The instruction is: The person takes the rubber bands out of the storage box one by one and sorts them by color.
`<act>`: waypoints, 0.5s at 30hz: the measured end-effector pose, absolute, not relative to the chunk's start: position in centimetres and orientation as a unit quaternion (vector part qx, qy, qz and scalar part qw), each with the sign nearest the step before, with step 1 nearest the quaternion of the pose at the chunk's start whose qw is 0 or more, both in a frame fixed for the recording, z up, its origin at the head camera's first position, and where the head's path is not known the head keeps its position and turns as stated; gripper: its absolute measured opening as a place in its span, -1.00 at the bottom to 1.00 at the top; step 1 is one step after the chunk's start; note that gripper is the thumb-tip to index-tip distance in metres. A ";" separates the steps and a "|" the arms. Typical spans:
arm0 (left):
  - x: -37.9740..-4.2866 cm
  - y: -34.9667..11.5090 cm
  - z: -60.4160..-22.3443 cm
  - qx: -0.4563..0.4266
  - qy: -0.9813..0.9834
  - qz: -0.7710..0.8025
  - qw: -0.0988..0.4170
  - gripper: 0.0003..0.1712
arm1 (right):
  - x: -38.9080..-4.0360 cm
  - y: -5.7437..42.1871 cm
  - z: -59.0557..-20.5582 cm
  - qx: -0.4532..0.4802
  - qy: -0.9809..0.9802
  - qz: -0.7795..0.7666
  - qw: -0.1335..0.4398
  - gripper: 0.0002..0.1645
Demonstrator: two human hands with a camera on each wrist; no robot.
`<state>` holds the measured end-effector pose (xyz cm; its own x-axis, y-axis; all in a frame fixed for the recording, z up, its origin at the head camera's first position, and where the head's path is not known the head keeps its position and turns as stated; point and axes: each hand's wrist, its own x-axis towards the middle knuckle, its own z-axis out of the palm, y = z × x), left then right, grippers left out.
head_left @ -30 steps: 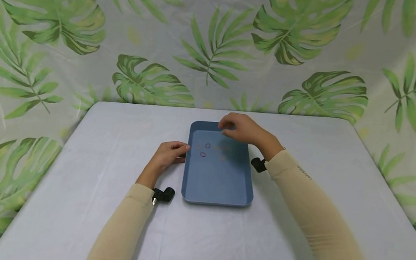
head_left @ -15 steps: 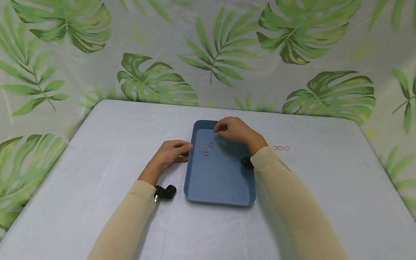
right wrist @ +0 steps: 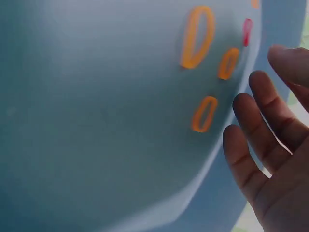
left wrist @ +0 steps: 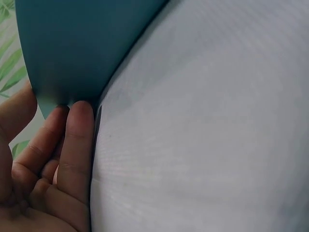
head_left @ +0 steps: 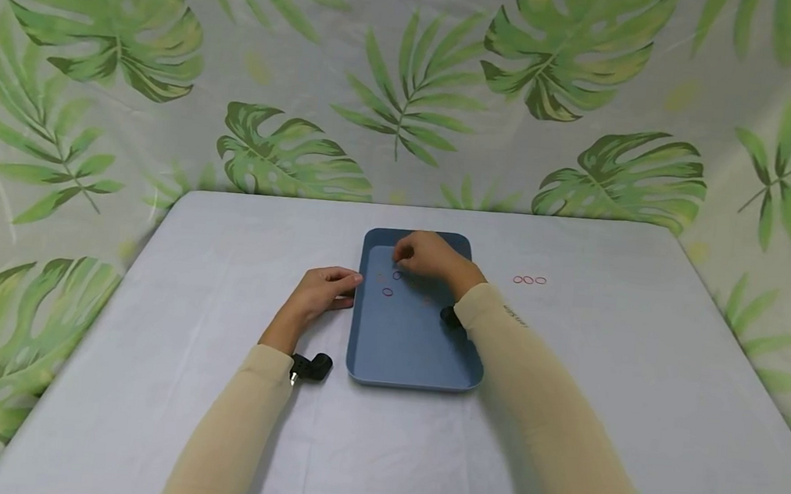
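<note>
A blue tray [head_left: 414, 358] lies on the white-covered table. At its left side is my left hand [head_left: 317, 291], with straight fingers [left wrist: 79, 130] touching the outer wall and the thumb at the rim. My right hand [head_left: 430, 255] hovers over the far part of the tray, palm toward the bottom. Its fingers [right wrist: 247, 111] are spread loosely, with nothing seen between them. Below it lie several orange rubber bands [right wrist: 194, 31] and a red band [right wrist: 247, 34]. Another red band [head_left: 388, 292] shows left of centre in the tray.
Three red bands [head_left: 523, 279] lie in a row on the table [head_left: 609, 313], right of the tray. A leaf-patterned cloth [head_left: 410, 83] hangs behind the table's far edge. My right forearm crosses the tray's right rim.
My right hand has moved left and slightly lower over the tray. The three red bands on the table have come out from behind my right arm. My left hand stays at the tray's side.
</note>
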<state>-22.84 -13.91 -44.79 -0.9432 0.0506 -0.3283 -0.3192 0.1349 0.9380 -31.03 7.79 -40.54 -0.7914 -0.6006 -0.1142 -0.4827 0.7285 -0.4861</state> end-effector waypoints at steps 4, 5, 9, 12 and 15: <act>-22.9 -13.9 -44.8 -0.092 0.739 0.652 0.145 -0.59 | -31.1 7.6 -41.2 -0.281 0.927 -0.206 0.136 -0.81; -22.9 -13.9 -44.7 -0.092 0.739 0.651 0.144 -0.59 | -31.1 7.6 -41.3 -0.282 0.928 -0.203 0.133 -0.81; -22.8 -13.9 -44.6 -0.092 0.742 0.648 0.144 -0.58 | -31.1 7.4 -41.6 -0.289 0.928 -0.202 0.120 -0.82; -22.8 -13.9 -44.6 -0.093 0.745 0.645 0.144 -0.59 | -31.0 7.4 -41.6 -0.294 0.928 -0.198 0.114 -0.84; -22.8 -13.9 -44.7 -0.093 0.744 0.645 0.144 -0.60 | -30.9 7.4 -41.6 -0.291 0.930 -0.195 0.112 -0.85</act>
